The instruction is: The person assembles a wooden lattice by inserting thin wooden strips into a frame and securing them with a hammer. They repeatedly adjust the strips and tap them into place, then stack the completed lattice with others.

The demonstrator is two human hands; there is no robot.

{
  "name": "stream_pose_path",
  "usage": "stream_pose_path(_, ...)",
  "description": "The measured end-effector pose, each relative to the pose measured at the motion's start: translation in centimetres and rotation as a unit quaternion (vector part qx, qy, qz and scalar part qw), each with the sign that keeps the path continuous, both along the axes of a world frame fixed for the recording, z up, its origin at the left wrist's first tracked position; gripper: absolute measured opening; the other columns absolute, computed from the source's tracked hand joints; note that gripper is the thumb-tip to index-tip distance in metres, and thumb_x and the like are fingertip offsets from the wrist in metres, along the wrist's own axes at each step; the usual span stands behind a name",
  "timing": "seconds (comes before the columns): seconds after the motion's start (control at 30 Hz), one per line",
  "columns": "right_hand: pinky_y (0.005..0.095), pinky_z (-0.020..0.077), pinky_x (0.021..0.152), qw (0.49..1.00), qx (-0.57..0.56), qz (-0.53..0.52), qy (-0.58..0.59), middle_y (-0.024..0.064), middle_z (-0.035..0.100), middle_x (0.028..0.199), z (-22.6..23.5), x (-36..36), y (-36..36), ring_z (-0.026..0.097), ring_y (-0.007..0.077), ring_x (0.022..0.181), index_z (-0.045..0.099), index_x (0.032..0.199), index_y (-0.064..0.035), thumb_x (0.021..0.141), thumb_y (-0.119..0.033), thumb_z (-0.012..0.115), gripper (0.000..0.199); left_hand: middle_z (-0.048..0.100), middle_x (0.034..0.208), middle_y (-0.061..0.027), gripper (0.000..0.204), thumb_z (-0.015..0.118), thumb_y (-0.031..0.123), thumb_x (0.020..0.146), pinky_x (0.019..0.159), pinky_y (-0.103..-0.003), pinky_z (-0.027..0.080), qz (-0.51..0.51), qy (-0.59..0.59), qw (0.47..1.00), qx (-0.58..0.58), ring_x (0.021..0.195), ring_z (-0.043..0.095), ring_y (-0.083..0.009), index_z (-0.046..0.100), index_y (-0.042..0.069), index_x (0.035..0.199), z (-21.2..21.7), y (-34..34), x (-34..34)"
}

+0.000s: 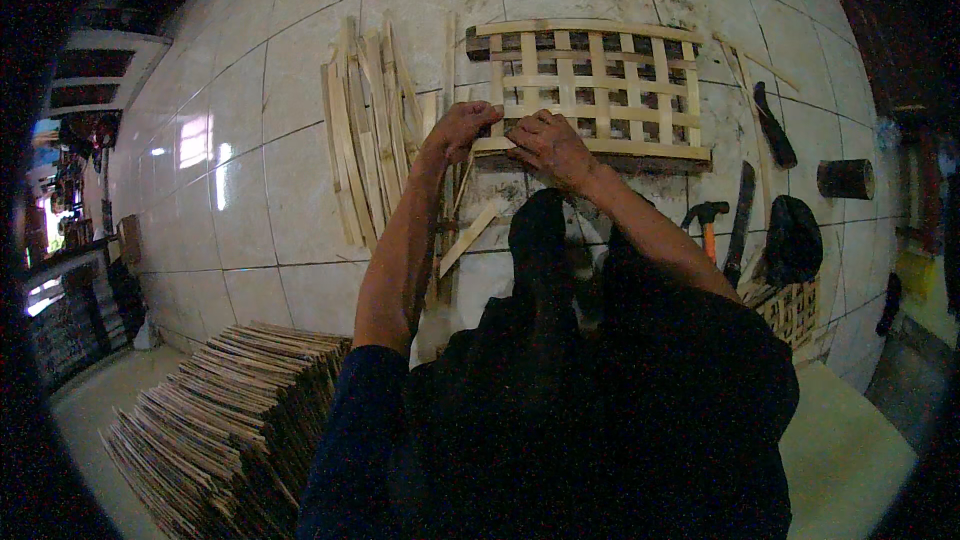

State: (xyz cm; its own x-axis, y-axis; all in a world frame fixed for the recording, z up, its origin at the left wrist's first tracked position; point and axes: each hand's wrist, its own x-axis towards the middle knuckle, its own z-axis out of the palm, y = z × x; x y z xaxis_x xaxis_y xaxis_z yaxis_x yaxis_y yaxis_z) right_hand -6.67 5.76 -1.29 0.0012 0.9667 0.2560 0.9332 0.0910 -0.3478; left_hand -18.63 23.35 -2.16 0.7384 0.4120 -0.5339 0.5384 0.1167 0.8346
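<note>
A woven lattice of pale bamboo strips (625, 113) lies ahead of me on the floor, with dark wood showing along its near edge. At its near left corner my left hand (467, 130) is closed, fingers pinched on the end of a bamboo strip. Just to the right, my right hand (553, 148) has its fingers curled onto the near edge strip of the lattice. Its fingertips press close to the left hand, and the strip ends under both hands are partly hidden. Loose bamboo strips (360, 130) lie in a bundle left of the lattice.
A large stack of woven panels (230, 410) stands at lower left. On the right lie a hammer (708, 225), a long dark blade (740, 220), a dark-handled tool (772, 125), a dark cylinder (846, 179) and a black bundle (794, 240). Another lattice (795, 312) lies beyond my right arm.
</note>
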Motion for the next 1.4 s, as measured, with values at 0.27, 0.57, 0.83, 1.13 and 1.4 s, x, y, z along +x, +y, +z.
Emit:
stream_pose_path(0.27, 0.0385, 0.0442, 0.088, 0.999, 0.022, 0.029, 0.01, 0.0085, 0.059, 0.105, -0.6, 0.1, -0.7, 0.055, 0.0262, 0.098, 0.06, 0.106, -0.0072, 0.08, -0.02, 0.066, 0.03, 0.059, 0.068, 0.0014, 0.024, 0.066, 0.03, 0.088, 0.051, -0.026, 0.045, 0.039, -0.043, 0.997, -0.046, 0.058, 0.051, -0.0077, 0.065, 0.006, 0.084, 0.4, -1.2, -0.3)
stream_pose_path(0.57, 0.0386, 0.0448, 0.086, 0.998, 0.036, 0.035, 0.047, 0.0092, 0.059, 0.101, -0.7, 0.3, -0.3, 0.055, 0.0266, 0.095, 0.061, 0.106, -0.0061, 0.079, -0.017, 0.066, 0.029, 0.056, 0.069, 0.0004, 0.025, 0.065, 0.028, 0.089, 0.049, -0.027, 0.041, 0.092, -0.054, 0.99, -0.089, 0.057, 0.048, -0.0086, 0.064, 0.003, 0.086, 1.8, -2.3, -0.4)
stream_pose_path(0.83, 0.0365, 0.0455, 0.089, 0.998, 0.043, 0.032, -0.016, 0.0079, 0.057, 0.105, -1.5, 0.2, -0.8, 0.053, 0.0264, 0.098, 0.061, 0.109, -0.0072, 0.078, -0.016, 0.063, 0.033, 0.058, 0.073, -0.0006, 0.027, 0.063, 0.027, 0.09, 0.058, -0.027, 0.043, -0.005, -0.047, 0.998, 0.05, 0.065, 0.049, -0.0091, 0.065, 0.0, 0.091, 0.3, -1.1, -0.1)
stream_pose_path(1.13, 0.0366, 0.0451, 0.092, 0.998, -0.006, 0.019, -0.055, 0.0082, 0.056, 0.109, -1.0, -0.2, -0.7, 0.053, 0.0267, 0.1, 0.058, 0.114, -0.0082, 0.082, -0.021, 0.06, 0.035, 0.064, 0.096, -0.0173, 0.034, 0.051, 0.029, 0.095, 0.073, -0.038, 0.048, 0.068, -0.157, 0.903, 0.394, 0.084, 0.061, -0.0283, 0.062, -0.003, 0.104, -4.2, -5.5, -3.7)
stream_pose_path(1.4, 0.0399, 0.0442, 0.093, 0.999, 0.018, 0.028, 0.013, 0.011, 0.058, 0.11, -0.9, 0.2, -1.0, 0.053, 0.029, 0.106, 0.059, 0.113, -0.008, 0.087, -0.029, 0.06, 0.033, 0.062, 0.101, -0.0195, 0.036, 0.044, 0.028, 0.097, 0.084, -0.043, 0.044, 0.042, -0.104, 0.902, 0.417, 0.095, 0.057, -0.0381, 0.06, -0.003, 0.103, -3.4, -6.8, -4.0)
